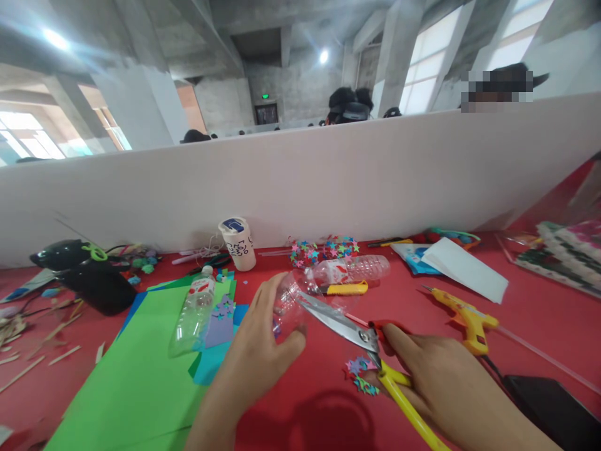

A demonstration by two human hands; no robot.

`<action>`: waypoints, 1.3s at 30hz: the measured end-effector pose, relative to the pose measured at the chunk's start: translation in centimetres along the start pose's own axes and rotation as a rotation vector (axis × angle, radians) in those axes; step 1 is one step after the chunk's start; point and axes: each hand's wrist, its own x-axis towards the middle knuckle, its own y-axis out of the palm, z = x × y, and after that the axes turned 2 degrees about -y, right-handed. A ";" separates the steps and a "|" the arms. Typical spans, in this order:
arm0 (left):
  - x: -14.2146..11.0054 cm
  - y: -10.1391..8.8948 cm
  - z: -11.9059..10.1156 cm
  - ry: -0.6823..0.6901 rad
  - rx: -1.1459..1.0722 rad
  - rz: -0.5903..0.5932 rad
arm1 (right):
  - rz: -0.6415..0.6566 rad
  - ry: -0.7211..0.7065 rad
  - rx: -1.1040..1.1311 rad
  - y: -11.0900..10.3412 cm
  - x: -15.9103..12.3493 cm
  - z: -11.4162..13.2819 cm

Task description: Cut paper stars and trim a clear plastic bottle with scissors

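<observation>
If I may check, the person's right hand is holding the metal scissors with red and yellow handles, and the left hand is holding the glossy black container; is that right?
Not quite: the head view shows the left hand holding a clear, textured plastic piece, not the container. The right hand is indeed holding the metal scissors.

I held scissors: shiny, smooth metal blades, glossy plastic handles. Left of the scissors, I had a clear plastic piece, glossy, textured; farther left, smooth green paper. Right of the scissors lay a glue gun, smooth yellow plastic.
</observation>
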 end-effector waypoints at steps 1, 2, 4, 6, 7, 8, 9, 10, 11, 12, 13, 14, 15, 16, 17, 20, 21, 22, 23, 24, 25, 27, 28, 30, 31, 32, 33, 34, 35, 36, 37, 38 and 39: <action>0.0 0.0 0.0 -0.002 0.001 0.006 | 0.003 0.004 0.011 0.1 0.0 0.0; 0.1 0.0 0.0 -0.004 0.001 0.010 | 0.009 0.012 0.024 0.2 0.0 0.0; 0.1 -0.1 -0.1 -0.009 0.000 0.016 | 0.020 0.020 0.051 0.4 0.0 0.1; 0.1 -0.1 -0.1 -0.010 -0.002 0.014 | 0.027 0.022 0.058 0.6 0.0 0.1; 0.1 -0.1 -0.1 -0.008 -0.003 0.013 | 0.024 0.020 0.054 0.6 0.0 0.1; 0.1 -0.1 -0.1 -0.007 -0.003 0.010 | 0.020 0.018 0.049 0.7 0.0 0.1; 0.1 -0.1 0.0 -0.006 -0.001 0.007 | 0.015 0.017 0.043 0.7 0.0 0.1; 0.1 -0.1 0.0 -0.008 0.003 0.005 | 0.010 0.017 0.041 0.7 0.0 0.1; 0.2 -0.1 0.0 -0.008 0.010 0.003 | 0.008 0.018 0.043 0.7 0.0 0.1; 0.2 -0.1 0.1 -0.009 0.020 0.000 | 0.011 0.023 0.048 0.7 0.0 0.0; 0.2 -0.1 0.1 -0.008 0.031 -0.003 | 0.018 0.027 0.055 0.8 -0.1 0.0; 0.2 -0.1 0.1 -0.003 0.040 -0.007 | 0.025 0.031 0.062 0.8 -0.2 0.0; 0.1 -0.1 0.1 0.006 0.050 -0.014 | 0.035 0.039 0.068 0.8 -0.2 0.0; 0.1 -0.1 0.1 0.017 0.063 -0.023 | 0.050 0.048 0.077 0.8 -0.4 0.1; 0.1 0.0 0.1 0.027 0.079 -0.033 | 0.066 0.060 0.091 0.8 -0.4 0.2; 0.1 0.4 0.0 0.044 0.123 -0.060 | 0.115 0.100 0.145 0.6 -0.5 0.6; 0.2 0.6 0.0 0.044 0.136 -0.070 | 0.117 0.112 0.156 0.6 -0.5 0.8; 0.2 0.7 0.0 0.046 0.148 -0.083 | 0.113 0.124 0.162 0.5 -0.4 0.9; 0.2 0.9 0.1 0.051 0.161 -0.098 | 0.106 0.135 0.165 0.5 -0.3 1.0; 0.2 1.0 0.2 0.058 0.174 -0.114 | 0.097 0.141 0.169 0.5 -0.2 1.1; 0.2 1.1 0.3 0.069 0.186 -0.126 | 0.083 0.143 0.171 0.5 -0.1 1.1; 0.3 1.3 0.5 0.097 0.213 -0.150 | 0.051 0.130 0.156 0.6 0.1 1.1; 0.3 1.3 0.6 0.110 0.229 -0.161 | 0.035 0.117 0.138 0.8 0.1 1.0; 0.3 1.4 0.7 0.129 0.263 -0.183 | 0.010 0.095 0.105 1.0 0.1 0.9; 0.3 1.4 0.8 0.134 0.276 -0.193 | 0.008 0.089 0.096 1.1 0.1 0.9; 0.4 1.4 0.8 0.135 0.283 -0.199 | 0.008 0.086 0.092 1.3 0.1 0.9; 0.4 1.3 0.8 0.135 0.287 -0.201 | 0.005 0.086 0.091 1.4 0.0 0.9; 0.4 1.3 0.8 0.135 0.288 -0.204 | 0.000 0.088 0.089 1.4 -0.1 0.9; 0.4 1.2 0.9 0.136 0.289 -0.208 | -0.006 0.088 0.091 1.5 -0.1 1.0; 0.4 1.2 0.9 0.138 0.290 -0.211 | -0.006 0.091 0.098 1.5 -0.2 1.1; 0.4 1.2 0.9 0.142 0.291 -0.214 | -0.006 0.098 0.105 1.4 -0.2 1.2; 0.4 1.2 0.9 0.146 0.293 -0.218 | 0.000 0.106 0.113 1.4 -0.3 1.3; 0.4 1.2 0.9 0.150 0.295 -0.215 | 0.017 0.115 0.125 1.3 -0.3 1.3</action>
